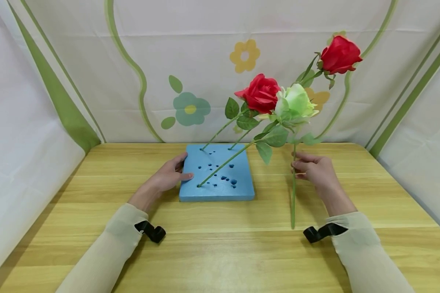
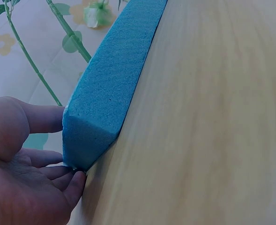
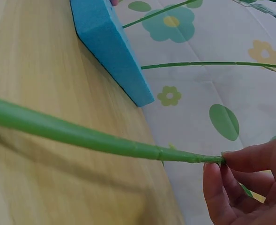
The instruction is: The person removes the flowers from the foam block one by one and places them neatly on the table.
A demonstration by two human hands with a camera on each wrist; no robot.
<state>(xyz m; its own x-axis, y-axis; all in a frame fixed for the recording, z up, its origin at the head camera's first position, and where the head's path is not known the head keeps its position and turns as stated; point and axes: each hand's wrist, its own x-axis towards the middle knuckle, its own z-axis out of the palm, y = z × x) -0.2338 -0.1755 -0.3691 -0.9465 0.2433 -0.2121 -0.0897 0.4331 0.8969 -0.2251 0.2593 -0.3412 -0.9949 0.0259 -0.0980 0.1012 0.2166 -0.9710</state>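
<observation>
A blue foam block (image 1: 220,193) with several holes lies on the table, three artificial flower stems stuck in it. My left hand (image 1: 168,174) grips its left edge, thumb on top and the other fingers at the side, as the left wrist view shows. My right hand (image 1: 315,171) pinches the green stem (image 1: 293,203) of another flower between thumb and fingertips, right of the block. That stem stands nearly upright, its lower end pointing down at the table. Higher up it runs behind a pale green-white rose (image 1: 295,103), so its own bloom cannot be told apart.
Two red roses, a nearer one (image 1: 260,93) and a farther one (image 1: 341,55), lean right above the block with their leaves (image 1: 276,136). The wooden table (image 1: 212,252) ends at a white curtain (image 1: 190,49) printed with flowers. Black wrist mounts (image 1: 152,232) sit on both sleeves.
</observation>
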